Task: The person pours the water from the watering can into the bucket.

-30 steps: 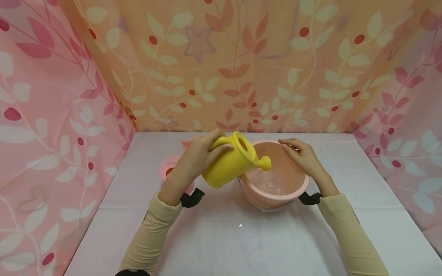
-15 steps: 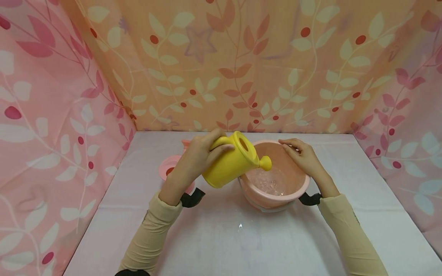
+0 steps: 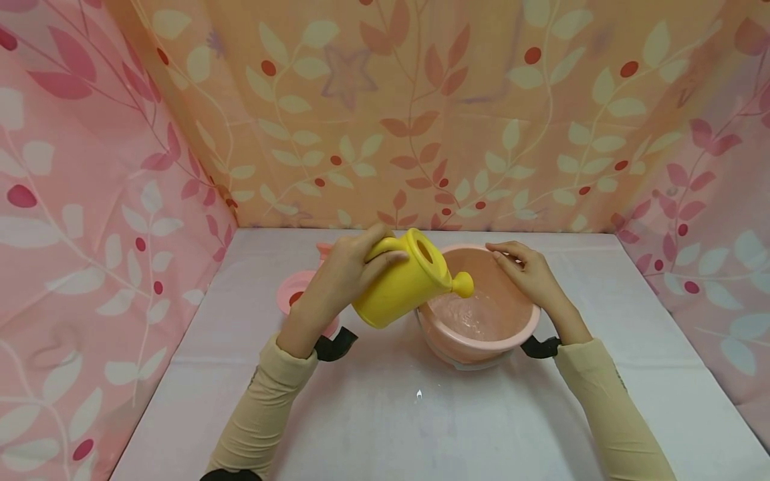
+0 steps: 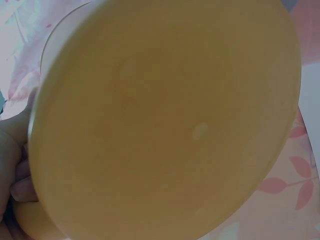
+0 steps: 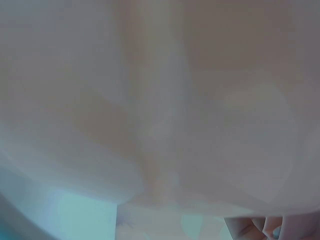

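My left hand (image 3: 345,270) grips the handle of a yellow watering can (image 3: 391,294). The can is tilted to the right, its round sprinkler head over the left side of a pink basin (image 3: 433,327). Water (image 3: 472,317) ripples in the bottom of the basin. My right hand (image 3: 525,267) holds the basin's rim at the back right, thumb over the inside. The can's base (image 4: 165,120) fills most of the left wrist view, with curled fingers (image 4: 22,187) at the handle. The basin's outer wall (image 5: 165,125) covers most of the right wrist view.
A pink object (image 3: 291,287) with a red middle stands left of the can, partly hidden behind my left forearm. A small wet spot (image 3: 419,395) shines on the white table (image 3: 385,427). Floral cloth (image 3: 421,120) hangs behind and at both sides.
Both hands and the watering can stay practically still. The water surface in the basin changes, its splashing strongest half a second ago and calmer now.
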### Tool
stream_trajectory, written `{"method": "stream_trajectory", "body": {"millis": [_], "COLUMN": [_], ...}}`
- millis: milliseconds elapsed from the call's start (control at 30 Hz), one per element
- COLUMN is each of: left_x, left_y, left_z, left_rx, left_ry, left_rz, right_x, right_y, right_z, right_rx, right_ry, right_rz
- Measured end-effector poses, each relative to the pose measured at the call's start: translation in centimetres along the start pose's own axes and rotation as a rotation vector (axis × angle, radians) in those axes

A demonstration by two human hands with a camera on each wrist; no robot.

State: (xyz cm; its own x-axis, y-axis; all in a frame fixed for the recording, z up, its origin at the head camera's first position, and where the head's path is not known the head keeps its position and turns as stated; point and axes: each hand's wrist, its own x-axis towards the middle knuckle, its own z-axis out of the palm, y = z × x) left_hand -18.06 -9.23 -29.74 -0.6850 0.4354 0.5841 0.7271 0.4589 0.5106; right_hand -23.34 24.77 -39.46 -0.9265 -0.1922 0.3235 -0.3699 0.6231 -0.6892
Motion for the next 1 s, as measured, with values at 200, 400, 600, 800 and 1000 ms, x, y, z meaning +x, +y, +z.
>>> {"method": "stream_trajectory", "body": {"millis": [200,400,600,800,1000], "left_x": [0.01,-0.02,0.04,0.12,0.07], "left_y": [-0.01,0.07,0.18,0.14,-0.01], "left_z": [0.02,-0.04,-0.07,-0.06,0.01], "left_rx": [0.004,0.001,0.005,0.013,0.015], "left_ry": [-0.002,-0.004,-0.006,-0.006,-0.007], "left_rz": [-0.006,-0.015,-0.012,-0.008,-0.016], "right_x": [-0.05,-0.02,-0.03,-0.01,-0.01], "right_y": [-0.01,0.07,-0.01,0.0,-0.19], "right_z": [-0.01,-0.01,-0.03,-0.04,-0.07], "right_rx": [0.007,0.002,-0.009,-0.011,0.006], "right_ry": [-0.003,-0.005,-0.003,0.004,-0.003], "right_rz": [0.009,0.016,0.009,-0.009,-0.014]}}
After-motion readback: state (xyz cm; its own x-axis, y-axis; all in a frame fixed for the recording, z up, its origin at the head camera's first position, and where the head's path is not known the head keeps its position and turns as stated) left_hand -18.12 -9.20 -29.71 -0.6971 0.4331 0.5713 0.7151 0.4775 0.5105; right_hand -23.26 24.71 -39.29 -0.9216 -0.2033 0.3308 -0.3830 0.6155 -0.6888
